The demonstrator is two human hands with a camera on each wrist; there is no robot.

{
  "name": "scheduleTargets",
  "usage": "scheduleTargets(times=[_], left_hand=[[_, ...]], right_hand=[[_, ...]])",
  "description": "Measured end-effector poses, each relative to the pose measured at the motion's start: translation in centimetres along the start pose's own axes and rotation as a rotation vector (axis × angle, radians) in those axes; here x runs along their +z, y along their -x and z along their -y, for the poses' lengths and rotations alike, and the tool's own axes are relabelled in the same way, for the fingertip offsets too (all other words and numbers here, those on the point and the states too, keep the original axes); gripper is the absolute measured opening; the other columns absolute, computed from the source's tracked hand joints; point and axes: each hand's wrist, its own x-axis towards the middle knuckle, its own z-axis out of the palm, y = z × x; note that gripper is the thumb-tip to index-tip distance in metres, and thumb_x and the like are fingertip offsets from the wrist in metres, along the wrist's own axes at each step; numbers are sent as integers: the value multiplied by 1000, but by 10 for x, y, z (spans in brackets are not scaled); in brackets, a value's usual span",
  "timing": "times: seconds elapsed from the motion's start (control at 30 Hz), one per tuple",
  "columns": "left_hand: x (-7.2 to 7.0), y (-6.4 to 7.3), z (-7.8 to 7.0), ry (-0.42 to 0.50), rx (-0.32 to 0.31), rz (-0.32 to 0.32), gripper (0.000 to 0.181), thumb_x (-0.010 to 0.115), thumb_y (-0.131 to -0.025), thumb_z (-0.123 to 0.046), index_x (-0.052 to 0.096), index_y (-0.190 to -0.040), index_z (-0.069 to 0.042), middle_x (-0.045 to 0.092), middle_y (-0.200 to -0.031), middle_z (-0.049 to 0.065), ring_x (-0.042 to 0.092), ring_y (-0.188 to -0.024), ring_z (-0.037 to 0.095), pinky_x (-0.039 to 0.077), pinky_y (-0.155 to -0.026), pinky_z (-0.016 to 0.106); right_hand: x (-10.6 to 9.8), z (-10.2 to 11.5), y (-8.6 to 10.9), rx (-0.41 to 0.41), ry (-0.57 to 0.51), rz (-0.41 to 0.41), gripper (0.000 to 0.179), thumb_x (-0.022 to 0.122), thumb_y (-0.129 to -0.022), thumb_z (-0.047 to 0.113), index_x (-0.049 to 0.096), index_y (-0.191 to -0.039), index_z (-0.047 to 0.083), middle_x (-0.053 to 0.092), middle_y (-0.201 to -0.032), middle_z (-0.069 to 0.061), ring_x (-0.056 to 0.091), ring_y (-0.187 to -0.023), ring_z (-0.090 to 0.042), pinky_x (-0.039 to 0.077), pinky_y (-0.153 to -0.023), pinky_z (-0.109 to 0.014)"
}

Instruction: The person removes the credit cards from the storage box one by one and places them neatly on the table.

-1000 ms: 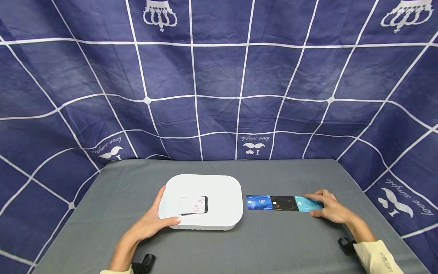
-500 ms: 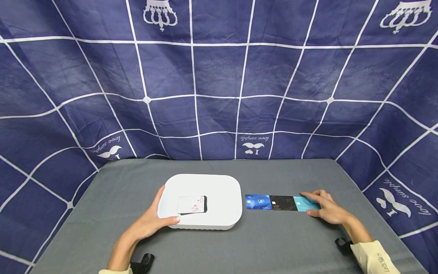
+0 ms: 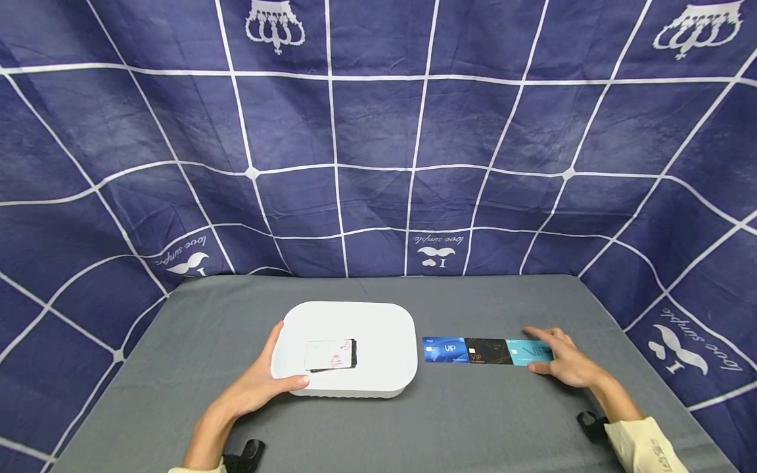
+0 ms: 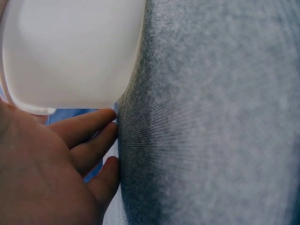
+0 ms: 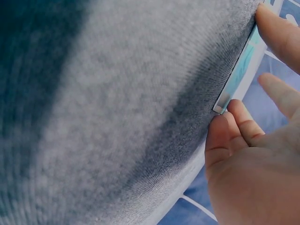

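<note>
A white rounded plastic box (image 3: 378, 328) stands left of the middle of the table, with a small stack of cards (image 3: 328, 355) on top. My left hand (image 3: 254, 387) holds the box's left end, its thumb on the near rim and forefinger at the left side. To the right, three cards lie in a row: a blue VIP card (image 3: 446, 350), a black VIP card (image 3: 488, 352) and a teal VIP card (image 3: 525, 352). My right hand (image 3: 569, 362) is spread over the teal card's right end, thumb at its near edge. The right wrist view shows the teal card (image 5: 239, 70) flat on the cloth.
A grey cloth (image 3: 378, 433) covers the table. Behind it and at both sides hangs a dark blue curtain (image 3: 378, 131) with white lines.
My right forefinger has lifted slightly from the teal card, baring more of its print. My left hand, the box and the card row have stayed in place.
</note>
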Motion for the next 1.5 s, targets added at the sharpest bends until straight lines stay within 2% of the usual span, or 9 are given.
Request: scheduleTargets(times=[0.1, 0.2, 0.3, 0.37, 0.83, 1.0, 1.17, 1.27, 1.5], left_hand=[[0, 0, -1, -6, -5, 1, 118, 84, -77, -20, -2, -157, -9, 12, -161, 20, 16, -142, 37, 16, -108, 55], [0, 0, 0, 1, -2, 1, 118, 84, -77, -20, -2, -157, -10, 13, -161, 20, 17, -141, 36, 19, -110, 38], [0, 1, 0, 15, 8, 0, 117, 84, -78, -20, -1, -157, -10, 14, -160, 20, 18, -141, 36, 20, -102, 16], [0, 1, 1, 20, 13, -1, 117, 84, -78, -19, -1, -157, -9, 15, -160, 20, 19, -141, 36, 19, -97, 9], [-1, 1, -2, 33, 10, 1, 117, 84, -78, -19, -1, -158, -11, 14, -160, 20, 20, -140, 35, 21, -101, 15], [0, 1, -1, 30, -5, -4, 117, 84, -78, -19, -1, -158, -12, 15, -160, 18, 22, -140, 33, 22, -102, 17], [1, 1, 0, 15, -9, 10, 116, 84, -78, -21, 0, -158, -11, 18, -160, 18, 22, -139, 34, 23, -105, 24], [2, 2, 1, 15, -6, 11, 116, 83, -78, -21, 0, -158, -12, 17, -160, 18, 21, -140, 34, 22, -101, 15], [0, 2, 1, 25, 34, 2, 115, 83, -78, -18, 0, -158, -12, 16, -160, 21, 18, -141, 38, 19, -96, 8]], right_hand=[[0, 0, 0, 6, 3, -13, 76, 83, -77, 20, 47, -139, -5, 46, -122, -29, 40, -110, -44, 32, -85, -61], [1, 0, 0, 9, 0, -18, 77, 84, -76, 21, 47, -139, -5, 45, -123, -30, 40, -111, -45, 32, -86, -62], [1, 0, 0, 19, -4, -18, 78, 84, -77, 23, 47, -139, -5, 45, -125, -30, 40, -111, -45, 33, -86, -62], [0, 1, 0, 27, -4, -20, 78, 83, -77, 26, 46, -139, -5, 44, -125, -31, 39, -112, -46, 33, -85, -63], [7, 17, -9, 9, -47, -170, 66, 77, -85, 28, 51, -135, -7, 52, -119, -27, 45, -111, -43, 38, -87, -58], [14, 40, -15, -40, -119, -258, 58, 72, -91, 19, 48, -137, -8, 61, -114, -21, 59, -103, -33, 46, -88, -42], [23, 73, -18, -154, -191, -324, 45, 71, -91, 10, 56, -132, -2, 65, -104, -13, 63, -90, -15, 49, -80, -22], [28, 94, -20, -211, -268, -313, 42, 71, -92, 9, 58, -131, -1, 67, -103, -11, 64, -89, -11, 50, -79, -23], [41, 133, -35, -246, -449, -257, 42, 70, -92, 7, 57, -131, -1, 68, -104, -11, 66, -91, -19, 53, -79, -30]])
